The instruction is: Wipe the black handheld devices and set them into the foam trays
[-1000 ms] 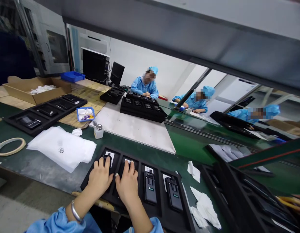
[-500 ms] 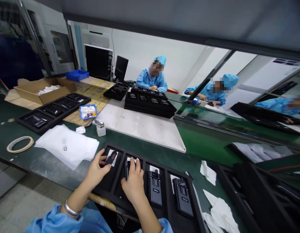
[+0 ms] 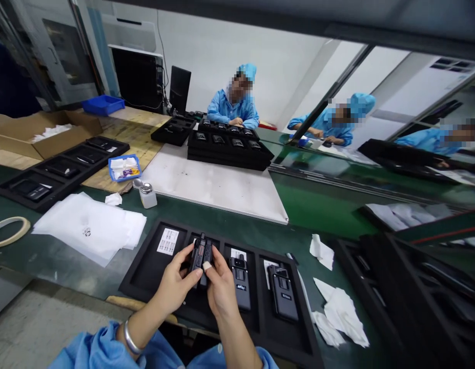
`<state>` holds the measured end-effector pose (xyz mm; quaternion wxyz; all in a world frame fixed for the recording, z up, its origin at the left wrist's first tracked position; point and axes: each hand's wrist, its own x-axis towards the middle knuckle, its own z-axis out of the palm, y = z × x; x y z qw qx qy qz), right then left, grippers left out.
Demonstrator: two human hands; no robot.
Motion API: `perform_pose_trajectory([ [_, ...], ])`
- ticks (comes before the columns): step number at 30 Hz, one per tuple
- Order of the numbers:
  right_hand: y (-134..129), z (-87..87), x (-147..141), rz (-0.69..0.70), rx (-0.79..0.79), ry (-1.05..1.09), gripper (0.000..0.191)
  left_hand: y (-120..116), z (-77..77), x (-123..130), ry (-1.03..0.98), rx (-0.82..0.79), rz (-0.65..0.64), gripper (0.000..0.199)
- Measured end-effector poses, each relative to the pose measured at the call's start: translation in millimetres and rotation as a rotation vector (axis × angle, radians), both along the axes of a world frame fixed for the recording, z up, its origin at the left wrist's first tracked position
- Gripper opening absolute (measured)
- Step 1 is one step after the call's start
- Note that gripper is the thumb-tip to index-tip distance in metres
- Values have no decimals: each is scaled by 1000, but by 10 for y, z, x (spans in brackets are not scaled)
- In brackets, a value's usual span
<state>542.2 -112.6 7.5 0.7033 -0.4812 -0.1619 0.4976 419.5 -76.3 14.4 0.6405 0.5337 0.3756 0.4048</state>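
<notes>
A black foam tray [image 3: 148, 274] with a row of compartments lies before me. Over its second compartment from the left, my left hand [image 3: 173, 287] is closed around a dark handheld radio [image 3: 199, 255] with an orange-outlined side part. My right hand [image 3: 222, 289] grips a second dark radio [image 3: 208, 252] right beside it, its thumb across the front. The two radios stand side by side, seemingly touching. Only a printed label [image 3: 168, 241] shows in the leftmost compartment. Two more radios, one in the third compartment [image 3: 242, 287] and a black radio [image 3: 285, 297] in the fourth, lie face up.
White sheets [image 3: 87, 228], a tape roll [image 3: 14, 241] and a pump bottle [image 3: 148, 197] lie to the left and beyond. Crumpled wipes [image 3: 343, 312] and dark trays [image 3: 398, 297] sit at right. Stacked trays [image 3: 229, 161] stand across the white board. Several people in blue work opposite.
My left hand has brought its radio rightward from the leftmost compartment, uncovering the label there. My right hand has lifted the second compartment's radio, and both are now held together. The view has shifted slightly.
</notes>
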Motion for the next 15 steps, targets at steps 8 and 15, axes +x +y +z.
perform_pose_trajectory([
  [8,-59,-211,-8,-58,-5,-55,63,16,-77,-5,356,267,-49,47],
  [15,-94,-218,-10,-30,37,-17,60,-12,-93,-57,395,277,-123,52],
])
